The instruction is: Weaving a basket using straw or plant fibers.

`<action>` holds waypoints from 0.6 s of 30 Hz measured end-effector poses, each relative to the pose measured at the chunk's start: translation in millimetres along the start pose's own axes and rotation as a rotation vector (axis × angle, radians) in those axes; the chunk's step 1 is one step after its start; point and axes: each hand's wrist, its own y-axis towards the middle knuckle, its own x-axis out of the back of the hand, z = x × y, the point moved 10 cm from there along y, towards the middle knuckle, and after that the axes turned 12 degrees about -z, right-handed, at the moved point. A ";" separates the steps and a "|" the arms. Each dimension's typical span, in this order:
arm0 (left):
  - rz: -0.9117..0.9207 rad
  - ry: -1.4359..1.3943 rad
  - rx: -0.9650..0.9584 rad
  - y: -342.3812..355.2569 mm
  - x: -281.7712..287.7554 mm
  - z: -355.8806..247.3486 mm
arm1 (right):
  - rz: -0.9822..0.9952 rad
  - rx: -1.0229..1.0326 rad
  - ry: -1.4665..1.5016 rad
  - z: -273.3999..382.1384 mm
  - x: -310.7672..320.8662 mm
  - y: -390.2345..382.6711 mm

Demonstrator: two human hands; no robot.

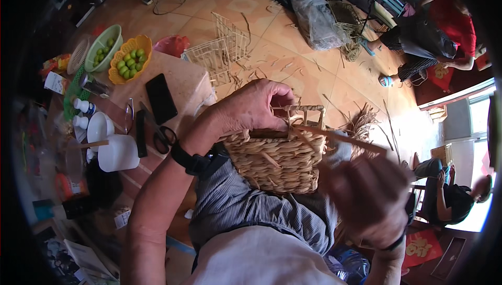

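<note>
1. A pale green bowl [90, 52] of green fruit stands at the far left, on the table [183, 78]
2. Nearer the person, a white square-sided container [118, 154] sits with a stick across its rim
3. A yellow bowl [112, 73], also bearing green fruit, stands just beside the green one
4. A black phone [161, 98] lies flat, with scissors [167, 137] nearer the person
5. The left hand [253, 107] has its fingers bent close over the basket's upper edge, gripping it
6. The woven basket [272, 162] rests on the lap, over striped trousers [222, 196], between both hands
7. A flat brown strip [342, 137] runs from the basket's top toward the right hand
8. The right hand [368, 196] is blurred; how its fingers close, I cannot tell
9. At the far right, a person in red [457, 23] bends forward
</note>
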 end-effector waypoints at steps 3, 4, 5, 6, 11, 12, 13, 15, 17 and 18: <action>0.031 -0.003 -0.010 3.8 -5.0 -7.8 | -0.048 -0.167 -0.127 -67.5 14.8 -9.5; 0.039 0.020 -0.006 1.9 -4.2 -8.5 | -0.079 -0.226 -0.126 -85.3 11.9 -17.8; 0.039 0.022 -0.004 2.9 -3.7 -6.7 | -0.104 -0.320 -0.064 -104.2 5.8 -32.8; 0.067 0.069 0.005 3.0 -4.9 -2.6 | -0.105 -0.322 -0.062 -112.7 -2.1 -48.7; 0.109 0.079 0.027 2.7 -4.4 0.4 | -0.143 -0.997 0.218 -198.0 -39.7 -166.7; 0.081 0.092 -0.048 3.5 -1.0 -0.8 | -0.176 -1.112 0.354 -200.7 -54.2 -183.2; 0.058 0.101 -0.128 6.1 0.4 -5.4 | -0.210 -1.186 0.448 -204.7 -69.6 -210.2; 0.074 0.095 -0.070 8.9 -4.7 -4.5 | -0.300 -1.264 0.596 -200.2 -95.4 -244.9; 0.090 0.093 -0.010 9.9 -5.4 -4.5 | -0.278 -1.250 0.517 -193.6 -105.3 -245.1; 0.132 0.084 0.026 9.2 -8.1 -5.3 | -0.257 -1.160 0.388 -185.9 -105.1 -235.5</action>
